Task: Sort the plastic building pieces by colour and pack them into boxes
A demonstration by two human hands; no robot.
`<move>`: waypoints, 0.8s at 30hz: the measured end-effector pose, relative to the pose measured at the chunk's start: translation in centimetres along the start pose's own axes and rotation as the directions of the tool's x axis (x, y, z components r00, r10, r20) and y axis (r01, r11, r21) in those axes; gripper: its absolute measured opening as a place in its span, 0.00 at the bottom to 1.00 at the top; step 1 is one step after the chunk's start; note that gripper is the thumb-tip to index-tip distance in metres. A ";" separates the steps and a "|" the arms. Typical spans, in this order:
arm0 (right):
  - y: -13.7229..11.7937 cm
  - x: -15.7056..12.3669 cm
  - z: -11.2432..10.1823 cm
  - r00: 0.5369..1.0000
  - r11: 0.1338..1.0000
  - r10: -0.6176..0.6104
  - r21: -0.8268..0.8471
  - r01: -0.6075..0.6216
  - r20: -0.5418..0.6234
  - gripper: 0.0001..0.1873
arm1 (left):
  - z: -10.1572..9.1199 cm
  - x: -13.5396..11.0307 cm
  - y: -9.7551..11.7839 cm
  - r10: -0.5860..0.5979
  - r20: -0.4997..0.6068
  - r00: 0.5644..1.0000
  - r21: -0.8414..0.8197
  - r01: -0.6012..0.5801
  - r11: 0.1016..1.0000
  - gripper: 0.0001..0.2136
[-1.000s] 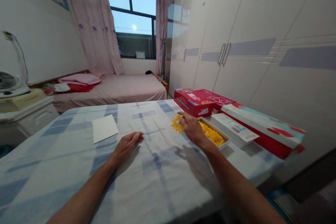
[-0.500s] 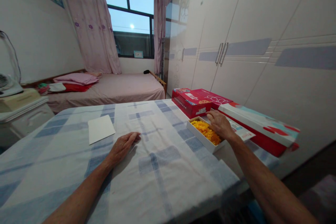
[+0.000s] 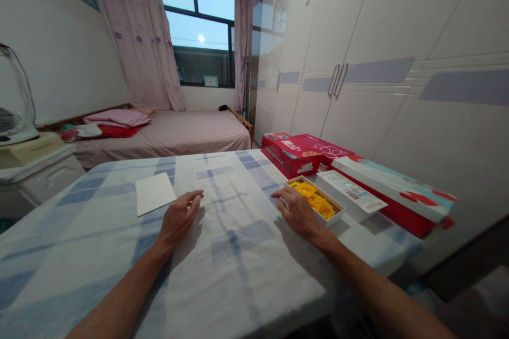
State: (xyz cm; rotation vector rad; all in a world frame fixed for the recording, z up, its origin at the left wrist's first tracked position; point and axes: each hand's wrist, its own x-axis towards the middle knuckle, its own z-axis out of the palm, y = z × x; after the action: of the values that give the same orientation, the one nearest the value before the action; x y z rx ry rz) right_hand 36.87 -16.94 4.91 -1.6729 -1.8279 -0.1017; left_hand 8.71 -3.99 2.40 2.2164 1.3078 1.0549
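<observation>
My left hand (image 3: 178, 215) lies palm down on the blue-checked tablecloth (image 3: 234, 270), fingers loosely curled and holding nothing, just right of a white card (image 3: 154, 193). My right hand (image 3: 299, 211) rests on the cloth against the near left side of a shallow white box (image 3: 332, 220) filled with yellow pieces (image 3: 314, 198). Its fingers are stretched toward the box's corner and I see nothing held in them.
A red box (image 3: 292, 154) and a long white-and-red box (image 3: 393, 183) with a white lid (image 3: 352, 193) beside it sit at the table's right edge. A white wardrobe stands to the right. A bed (image 3: 178, 135) lies behind, a fan (image 3: 11, 122) at left.
My right hand had yellow pieces on the cloth, then reached over the box's far side, and now lies at its near left side. The yellow pieces are in the box. My left hand curled slightly.
</observation>
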 end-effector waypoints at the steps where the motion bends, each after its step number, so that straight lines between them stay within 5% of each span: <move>1: -0.4 -0.2 0.8 0.999 0.999 -0.028 0.025 0.027 0.026 0.11 | -0.3 0.2 -0.3 0.008 -0.090 0.996 0.114 0.003 0.993 0.22; 5: -0.8 -1.1 3.2 0.987 0.987 -0.126 0.114 0.115 0.099 0.10 | -1.6 0.5 -2.0 -0.074 -0.354 0.932 0.477 0.248 0.843 0.25; 9: -0.2 -1.3 3.7 0.987 0.984 -0.097 0.158 0.077 0.124 0.10 | -2.3 0.4 -3.7 -0.335 -0.304 0.892 0.557 0.452 0.697 0.31; 13: 0.2 -1.5 3.4 0.992 0.982 -0.052 0.188 0.030 0.116 0.10 | -2.6 0.2 -4.3 -0.393 -0.204 0.897 0.597 0.432 0.676 0.29; 24: -0.1 -1.5 3.3 0.992 0.987 -0.016 0.159 -0.004 0.128 0.11 | -3.3 0.4 -3.7 -0.229 -0.067 0.971 0.729 0.204 0.653 0.20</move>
State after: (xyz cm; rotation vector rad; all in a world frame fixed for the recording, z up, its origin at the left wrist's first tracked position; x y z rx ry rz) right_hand 35.44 -16.74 1.57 -1.5937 -1.8826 0.1499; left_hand 4.15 -1.94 2.46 2.4650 2.2142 0.4069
